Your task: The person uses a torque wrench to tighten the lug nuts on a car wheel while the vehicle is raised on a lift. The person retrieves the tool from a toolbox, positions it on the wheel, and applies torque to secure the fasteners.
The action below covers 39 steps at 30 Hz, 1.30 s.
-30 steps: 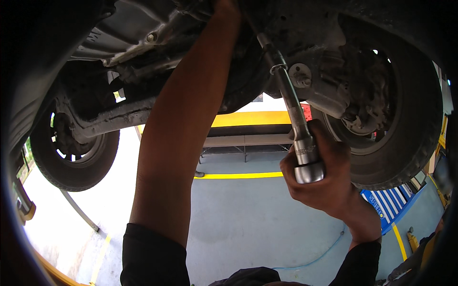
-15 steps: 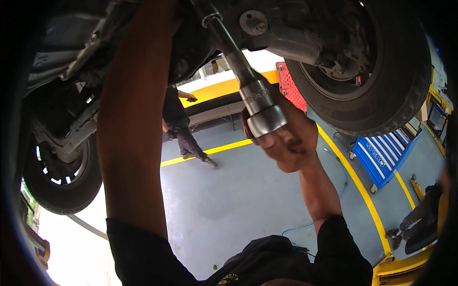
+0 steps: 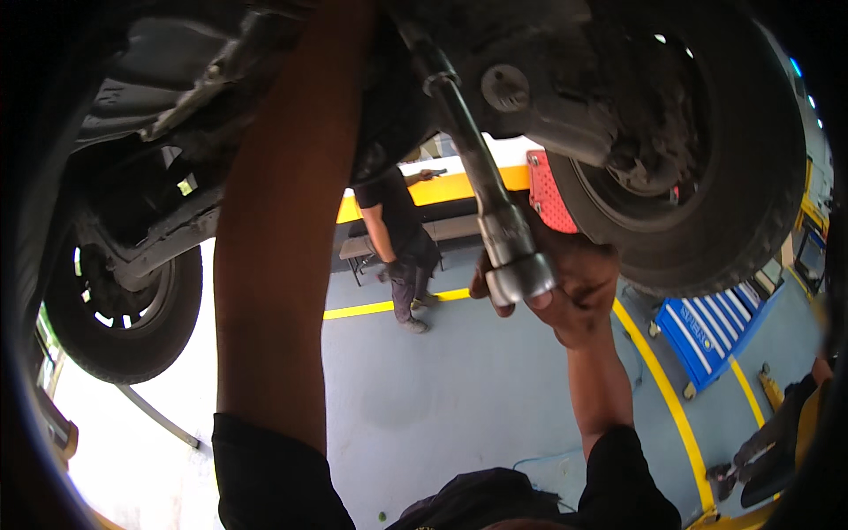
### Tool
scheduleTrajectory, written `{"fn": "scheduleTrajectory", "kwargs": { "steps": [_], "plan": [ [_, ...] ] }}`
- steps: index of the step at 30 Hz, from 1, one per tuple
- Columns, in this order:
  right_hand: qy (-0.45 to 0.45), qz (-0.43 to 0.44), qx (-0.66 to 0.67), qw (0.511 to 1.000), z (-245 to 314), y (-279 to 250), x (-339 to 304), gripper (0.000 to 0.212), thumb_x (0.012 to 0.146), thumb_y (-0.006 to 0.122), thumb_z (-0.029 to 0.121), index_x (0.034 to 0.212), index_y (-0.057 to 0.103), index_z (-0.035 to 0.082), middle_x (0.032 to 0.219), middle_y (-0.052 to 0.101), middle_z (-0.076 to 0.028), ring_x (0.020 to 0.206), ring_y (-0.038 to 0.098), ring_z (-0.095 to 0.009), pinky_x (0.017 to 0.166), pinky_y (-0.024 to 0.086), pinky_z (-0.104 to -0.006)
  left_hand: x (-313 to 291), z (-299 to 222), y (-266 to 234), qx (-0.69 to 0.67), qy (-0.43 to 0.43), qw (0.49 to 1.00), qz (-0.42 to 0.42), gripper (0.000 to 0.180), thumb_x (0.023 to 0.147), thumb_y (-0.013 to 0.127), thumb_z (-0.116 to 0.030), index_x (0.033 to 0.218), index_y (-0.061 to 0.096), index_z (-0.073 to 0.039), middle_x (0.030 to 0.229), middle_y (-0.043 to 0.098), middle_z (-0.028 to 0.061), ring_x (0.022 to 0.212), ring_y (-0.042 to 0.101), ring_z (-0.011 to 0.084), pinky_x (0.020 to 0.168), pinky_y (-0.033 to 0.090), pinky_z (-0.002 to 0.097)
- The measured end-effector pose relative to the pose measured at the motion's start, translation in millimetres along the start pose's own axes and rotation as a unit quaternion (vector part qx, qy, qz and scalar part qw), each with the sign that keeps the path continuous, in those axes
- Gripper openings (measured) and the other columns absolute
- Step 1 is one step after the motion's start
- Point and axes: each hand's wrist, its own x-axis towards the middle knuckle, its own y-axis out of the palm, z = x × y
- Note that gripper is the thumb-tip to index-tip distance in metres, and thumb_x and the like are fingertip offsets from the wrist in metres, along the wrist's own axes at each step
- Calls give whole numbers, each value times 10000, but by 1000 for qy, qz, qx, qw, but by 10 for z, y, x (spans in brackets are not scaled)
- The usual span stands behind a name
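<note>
Steel wrench (image 3: 477, 168) | right fingers (image 3: 479, 281) gripping end | left fingers: can't tell | open floor (image 3: 424, 380) below tyre edge (image 3: 658, 277)

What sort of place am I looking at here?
Probably a vehicle repair workshop: a dark metal vehicle underbody overhead, a blue boxy wheeled drawer cabinet off to the right, and a long silver metal tool in the right hand.

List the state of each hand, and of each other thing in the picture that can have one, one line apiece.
Right hand: closed around the tool
Left hand: out of sight, forearm raised
Tool: aslant, upper end in shadow
Car: raised overhead
Right wheel: mounted
Left wheel: mounted
Blue cart: drawers seem shut
Co-worker: standing
</note>
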Motion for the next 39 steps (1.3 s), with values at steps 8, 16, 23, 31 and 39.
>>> {"fn": "scheduleTrajectory", "kwargs": {
  "steps": [8, 16, 23, 31, 39],
  "plan": [
    [134, 19, 9, 991, 217, -46, 22, 630, 870, 847, 91, 1401, 577, -111, 1187, 730, -202, 925, 747, -225, 806, 621, -373, 26, -46, 89, -5, -2, 1000, 10, 611, 1041, 569, -445, 1479, 507, -23, 1439, 578, 145, 1232, 597, 333, 1049, 498, 446],
    [115, 3, 1, 993, 201, 38, 62, 442, 795, 873, -6, 1204, 718, -67, 1393, 656, -241, 1163, 730, -274, 1010, 590, -420, -27, -48, 121, -13, -7, 1000, 21, 594, 1046, 554, -445, 1466, 515, -27, 1423, 584, 146, 1219, 600, 332, 1044, 503, 448],
    [28, -15, -177, 984, 114, 214, 65, 619, 701, 974, 119, 1212, 658, -33, 1066, 765, -144, 878, 762, -180, 768, 601, -299, -21, -29, 53, -12, -8, 1000, 19, 579, 1051, 540, -445, 1455, 522, -30, 1409, 589, 147, 1209, 604, 332, 1039, 507, 449],
    [-174, 36, -621, 764, 347, 282, 371, 569, 797, 772, 357, 1222, 690, -13, 750, 713, -53, 585, 715, -186, 607, 592, -305, -19, -57, 151, -26, -11, 999, 28, 564, 1057, 525, -445, 1443, 531, -34, 1394, 594, 149, 1196, 607, 331, 1033, 512, 451],
    [-310, -52, -622, 717, 334, 139, 401, 526, 802, 771, 318, 1198, 674, -15, 813, 734, -85, 631, 737, -211, 638, 611, -321, -48, -69, 208, -33, -19, 999, 34, 549, 1062, 510, -445, 1431, 539, -38, 1378, 600, 150, 1184, 611, 331, 1027, 516, 453]
  ]
}}
